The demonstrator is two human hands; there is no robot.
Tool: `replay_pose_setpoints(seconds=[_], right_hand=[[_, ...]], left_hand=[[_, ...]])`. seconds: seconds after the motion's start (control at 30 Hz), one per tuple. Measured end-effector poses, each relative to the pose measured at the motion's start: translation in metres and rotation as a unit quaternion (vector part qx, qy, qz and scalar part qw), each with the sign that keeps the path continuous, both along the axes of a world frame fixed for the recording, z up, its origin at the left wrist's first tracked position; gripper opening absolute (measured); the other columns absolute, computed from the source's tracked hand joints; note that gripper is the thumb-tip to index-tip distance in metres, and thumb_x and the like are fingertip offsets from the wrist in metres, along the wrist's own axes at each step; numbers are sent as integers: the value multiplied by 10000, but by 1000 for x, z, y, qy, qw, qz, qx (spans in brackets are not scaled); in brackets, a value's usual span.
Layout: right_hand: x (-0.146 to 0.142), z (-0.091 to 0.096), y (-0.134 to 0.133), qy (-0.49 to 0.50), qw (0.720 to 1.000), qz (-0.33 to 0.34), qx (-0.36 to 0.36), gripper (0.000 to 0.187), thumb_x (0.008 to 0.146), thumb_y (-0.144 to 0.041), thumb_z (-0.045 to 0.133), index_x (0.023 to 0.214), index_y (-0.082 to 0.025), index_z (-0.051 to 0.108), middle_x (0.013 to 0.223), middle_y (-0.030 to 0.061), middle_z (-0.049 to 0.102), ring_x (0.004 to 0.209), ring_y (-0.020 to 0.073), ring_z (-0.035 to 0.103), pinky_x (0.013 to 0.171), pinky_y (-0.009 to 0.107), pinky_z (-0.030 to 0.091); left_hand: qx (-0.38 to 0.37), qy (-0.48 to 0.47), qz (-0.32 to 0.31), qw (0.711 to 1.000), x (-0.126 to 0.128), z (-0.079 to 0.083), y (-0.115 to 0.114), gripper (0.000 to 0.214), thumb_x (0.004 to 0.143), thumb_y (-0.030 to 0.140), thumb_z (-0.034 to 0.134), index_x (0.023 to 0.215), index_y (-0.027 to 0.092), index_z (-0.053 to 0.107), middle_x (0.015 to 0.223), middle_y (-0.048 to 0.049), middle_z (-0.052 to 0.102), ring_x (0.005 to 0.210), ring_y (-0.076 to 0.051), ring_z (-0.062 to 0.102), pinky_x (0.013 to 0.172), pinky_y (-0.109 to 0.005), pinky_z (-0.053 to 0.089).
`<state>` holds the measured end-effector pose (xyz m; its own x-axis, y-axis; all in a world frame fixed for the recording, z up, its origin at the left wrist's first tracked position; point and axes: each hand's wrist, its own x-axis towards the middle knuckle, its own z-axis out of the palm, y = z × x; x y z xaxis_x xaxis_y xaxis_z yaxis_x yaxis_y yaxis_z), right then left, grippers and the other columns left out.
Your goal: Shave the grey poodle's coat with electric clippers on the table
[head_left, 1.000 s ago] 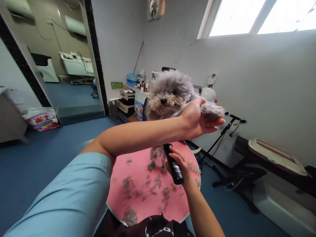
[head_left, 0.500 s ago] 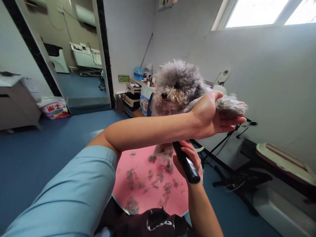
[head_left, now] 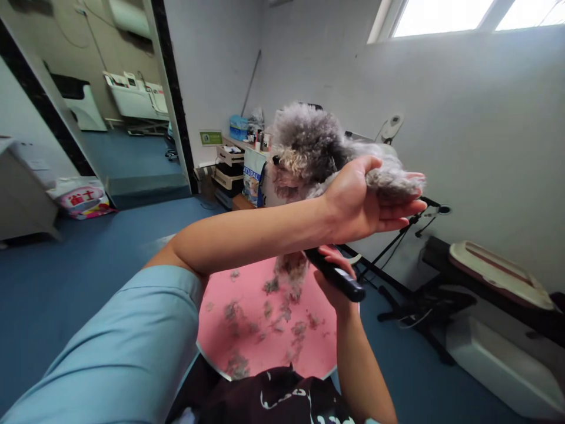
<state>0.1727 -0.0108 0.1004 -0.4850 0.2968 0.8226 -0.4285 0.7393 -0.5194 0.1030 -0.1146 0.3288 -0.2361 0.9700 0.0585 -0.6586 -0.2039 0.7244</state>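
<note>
Left hand (head_left: 353, 203) is cupping the fluffy grey curly-coated dog's (head_left: 309, 147) raised paw (head_left: 391, 179); right hand (head_left: 335, 282), below the dog, is gripping black electric clippers (head_left: 338, 275) over the round pink desk (head_left: 265, 347).

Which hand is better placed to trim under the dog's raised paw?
Right, probably. The right hand grips the black clipper close by the lower fur of the dog, while the left hand is occupied holding up the paw.

Daylight is pouring through a high window (head_left: 441, 15) onto pale grey walls (head_left: 485, 118), while a blue floor (head_left: 66, 265) is stretching toward an open doorway (head_left: 128, 129) and a cluttered shelf unit (head_left: 229, 171) is standing in the corner.
</note>
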Motion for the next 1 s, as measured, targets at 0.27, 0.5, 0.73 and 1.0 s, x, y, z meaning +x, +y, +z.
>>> replay_pose_setpoints(seconds=[0.27,0.5,0.73,1.0], right_hand=[[-9,-11,-4,55,990,71,-108,290,806,-296,706,1052,-246,562,1112,83,709,1047,258,697,925,498,567],[-21,-21,-47,53,997,-52,-30,365,789,-312,750,1096,-263,558,1069,77,700,960,242,700,821,427,600],[-32,-27,-60,-36,995,-51,-74,300,795,-298,715,1061,-221,599,976,85,706,871,230,696,757,374,596],[-19,-73,-60,-100,960,82,-249,284,797,-510,663,764,-229,635,649,16,697,553,212,670,511,336,578]], left_hand=[[7,14,9,1000,-2,1,-2,510,857,377,313,1167,114,620,1037,-116,667,1047,-260,626,840,-329,453],[0,23,-1,1000,7,2,6,526,874,362,287,1212,113,603,1063,-108,656,1054,-250,627,831,-310,453],[-1,29,1,1000,10,2,4,520,867,350,286,1205,124,610,959,-89,665,964,-229,637,820,-310,439],[-49,56,-80,994,-14,-52,-8,448,781,351,441,1036,88,699,786,-101,674,799,-215,639,824,-348,472]])
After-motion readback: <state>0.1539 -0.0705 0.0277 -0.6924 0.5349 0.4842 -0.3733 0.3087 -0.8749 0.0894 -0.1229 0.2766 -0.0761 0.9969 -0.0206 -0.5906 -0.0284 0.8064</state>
